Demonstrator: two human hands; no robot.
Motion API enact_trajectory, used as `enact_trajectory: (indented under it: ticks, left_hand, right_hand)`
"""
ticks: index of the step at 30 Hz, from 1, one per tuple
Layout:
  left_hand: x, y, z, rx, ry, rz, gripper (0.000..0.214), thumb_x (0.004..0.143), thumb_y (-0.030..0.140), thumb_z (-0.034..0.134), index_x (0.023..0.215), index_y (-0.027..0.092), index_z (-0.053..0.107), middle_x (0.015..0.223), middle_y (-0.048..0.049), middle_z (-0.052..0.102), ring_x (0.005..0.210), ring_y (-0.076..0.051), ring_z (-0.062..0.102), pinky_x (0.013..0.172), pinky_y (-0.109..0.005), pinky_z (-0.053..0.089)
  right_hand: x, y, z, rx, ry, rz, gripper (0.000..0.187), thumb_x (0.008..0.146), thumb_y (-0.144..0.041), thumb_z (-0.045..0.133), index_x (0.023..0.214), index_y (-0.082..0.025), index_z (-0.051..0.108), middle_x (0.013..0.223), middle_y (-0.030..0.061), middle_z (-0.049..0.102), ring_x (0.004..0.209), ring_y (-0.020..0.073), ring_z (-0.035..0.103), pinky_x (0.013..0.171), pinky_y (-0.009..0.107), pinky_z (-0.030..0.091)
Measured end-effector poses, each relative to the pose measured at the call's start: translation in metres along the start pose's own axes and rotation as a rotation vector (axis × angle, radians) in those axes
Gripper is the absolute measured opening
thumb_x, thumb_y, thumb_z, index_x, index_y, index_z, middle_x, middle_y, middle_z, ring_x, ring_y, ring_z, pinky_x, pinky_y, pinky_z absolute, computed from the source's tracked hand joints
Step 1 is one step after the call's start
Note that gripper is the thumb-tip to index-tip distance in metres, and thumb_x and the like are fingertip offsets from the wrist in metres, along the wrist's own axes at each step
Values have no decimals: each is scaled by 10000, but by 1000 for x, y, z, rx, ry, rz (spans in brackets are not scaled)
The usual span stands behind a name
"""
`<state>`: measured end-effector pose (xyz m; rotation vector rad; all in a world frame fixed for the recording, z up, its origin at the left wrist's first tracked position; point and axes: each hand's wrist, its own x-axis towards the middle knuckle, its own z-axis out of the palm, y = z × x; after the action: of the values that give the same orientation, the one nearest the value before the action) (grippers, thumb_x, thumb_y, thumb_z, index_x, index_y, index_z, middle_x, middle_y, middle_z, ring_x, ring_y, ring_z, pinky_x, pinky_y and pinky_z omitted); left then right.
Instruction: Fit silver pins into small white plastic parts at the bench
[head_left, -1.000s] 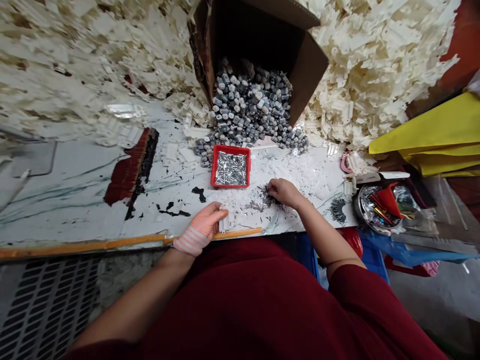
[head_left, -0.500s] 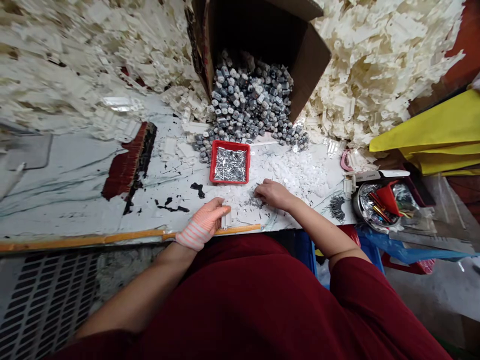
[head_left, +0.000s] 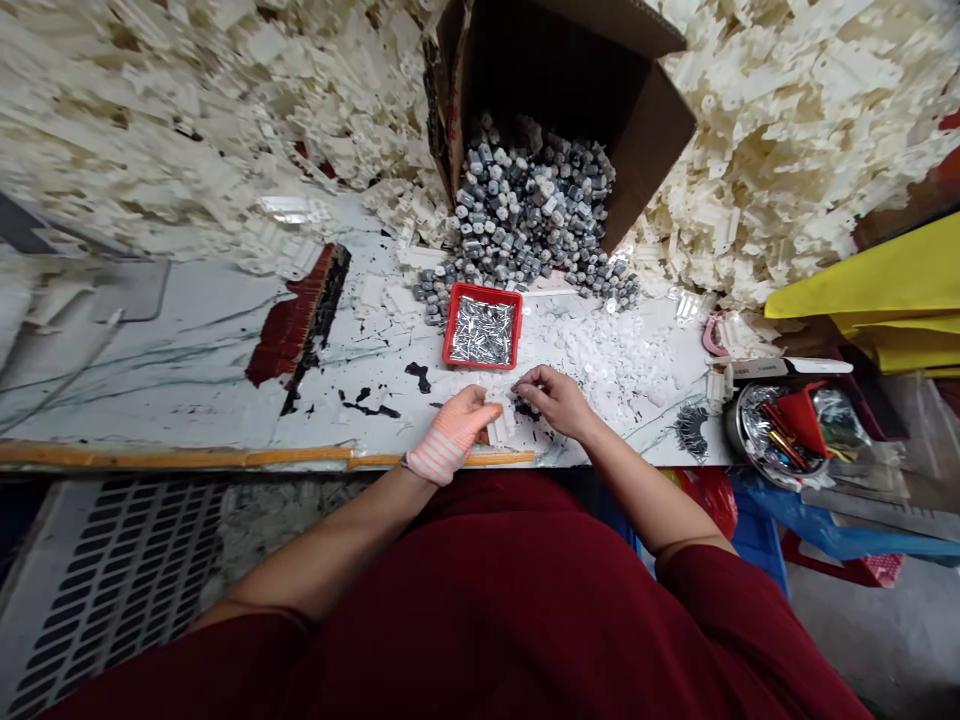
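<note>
My left hand point(head_left: 457, 432), in an orange-and-white striped glove with bare fingertips, grips a white plastic part point(head_left: 500, 420) just above the bench edge. Bare and close to its right, my right hand point(head_left: 556, 400) has thumb and forefinger pinched near that part; what sits between them is too small to make out. Beyond both hands stands a red tray point(head_left: 448, 340) full of thin metal pins point(head_left: 484, 331). Small white discs point(head_left: 611, 350) lie scattered to the right of the tray.
A cardboard box point(head_left: 652, 150) on its side spills grey motor-like pieces point(head_left: 525, 215). Heaps of cream plastic parts point(head_left: 780, 130) flank it. A red-and-black brush-like object point(head_left: 296, 320) lies left. At right are a metal bowl point(head_left: 742, 440) and yellow cloth point(head_left: 862, 290).
My right hand has lifted off the small dark pieces on the bench and come beside the white part. My left hand has brought the part nearer to it. The view has shifted slightly.
</note>
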<state>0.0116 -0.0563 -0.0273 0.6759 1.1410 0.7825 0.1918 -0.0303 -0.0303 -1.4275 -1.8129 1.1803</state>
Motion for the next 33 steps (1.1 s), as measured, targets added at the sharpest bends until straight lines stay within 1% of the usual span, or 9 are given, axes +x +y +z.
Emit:
enact_trajectory:
  ticks: [3,8,10,16,18,20,23,26,33]
  left_hand:
    - [-1,3,0,8,2,13,320,631,318,678,847,188,481,563,52,548,475,-133,526,456,-247,438]
    - [0,-2,-4,31,7,36,278,651,310,662,822,188,480,542,60,532,469,-125,518,448,-228,427]
    - [1,-6,-5,30,-1,38,273,652,301,668,804,190,470,536,65,523,469,-120,515,446,-219,422]
    - [5,-10,-9,18,-71,56,285,665,295,683,830,191,474,596,50,562,509,-118,545,463,-207,435]
    - [7,-9,-10,-1,-58,39,294,650,295,682,832,191,477,597,49,560,490,-116,530,436,-204,419]
    - [8,-9,-10,-14,-38,21,300,626,286,686,813,191,471,585,55,541,471,-110,512,414,-197,399]
    - [9,-9,-9,-30,-40,-10,308,608,278,687,808,191,470,598,56,539,493,-114,526,436,-210,427]
    - [9,-12,-7,-24,-47,-18,305,605,274,683,810,190,473,588,64,529,473,-107,510,441,-219,436]
    - [13,-16,-6,68,-30,-10,298,615,289,688,798,195,474,530,82,475,446,-110,500,416,-209,424]
  right_hand:
    - [-3,-9,11,64,-1,10,196,870,-362,527,869,-178,596,836,16,644,754,132,575,704,262,449]
    - [-7,-19,22,-159,95,-33,136,856,-287,530,803,-180,595,796,31,624,777,149,544,748,289,419]
    - [-9,-18,24,-162,115,-15,130,840,-288,553,784,-180,602,791,33,628,783,154,543,753,294,417]
    - [-9,7,6,267,-107,184,240,812,-411,600,821,-173,630,765,16,652,693,140,568,669,274,447]
    - [-9,18,-4,117,-24,154,197,836,-367,585,822,-176,635,772,19,645,718,147,567,697,286,444]
    - [-12,26,-7,-195,44,77,136,842,-295,595,787,-180,641,794,37,637,785,168,558,754,308,431]
    - [-17,31,-1,-618,-28,-45,109,853,-238,596,790,-170,653,859,89,631,887,213,526,813,340,408]
    - [-20,32,8,-756,-35,-80,123,879,-230,562,818,-157,639,907,120,622,911,231,508,816,352,405]
    - [-13,26,-2,-311,142,-9,128,908,-239,487,840,-190,582,842,37,609,821,173,542,778,304,429]
